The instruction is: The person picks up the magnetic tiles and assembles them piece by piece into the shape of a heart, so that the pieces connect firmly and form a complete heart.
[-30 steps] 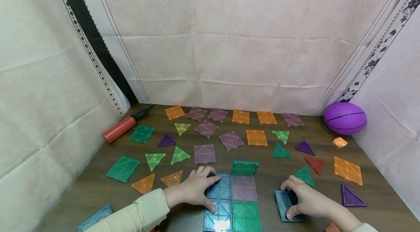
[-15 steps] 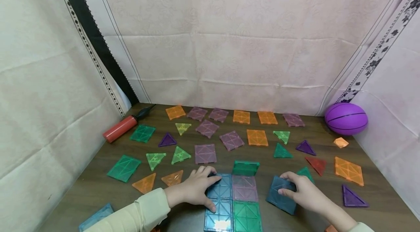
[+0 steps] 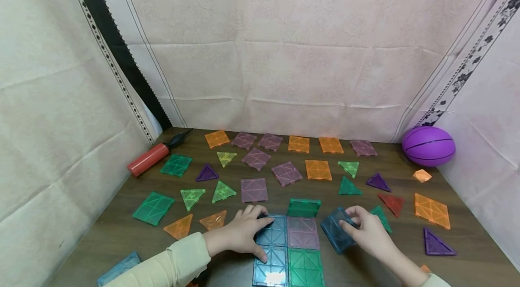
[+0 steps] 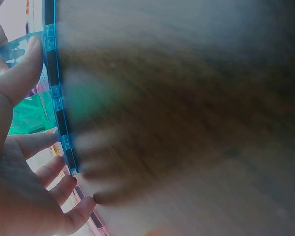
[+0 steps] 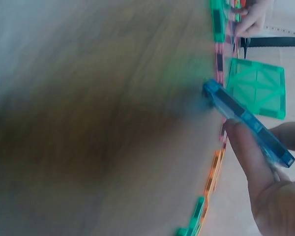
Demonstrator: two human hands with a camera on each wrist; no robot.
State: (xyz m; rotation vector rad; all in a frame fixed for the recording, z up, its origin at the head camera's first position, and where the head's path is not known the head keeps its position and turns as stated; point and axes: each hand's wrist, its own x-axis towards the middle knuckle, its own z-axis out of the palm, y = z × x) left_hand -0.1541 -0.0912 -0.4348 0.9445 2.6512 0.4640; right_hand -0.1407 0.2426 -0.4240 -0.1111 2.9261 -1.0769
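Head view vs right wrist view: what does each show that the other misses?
Only the head view shows the whole table: the loose tiles scattered on it, the red pump, the purple ball, and the left hand resting on the flat tile group. Only the right wrist view shows the blue square tile edge-on, lifted off the wood and pinched between thumb and fingers. Both show the right hand holding that blue tile, and the upright green tile nearby.

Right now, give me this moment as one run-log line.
left hand: rests on blue square tile of flat tile block | right hand: holds loose blue tile, tilted, beside block | green tile upright behind
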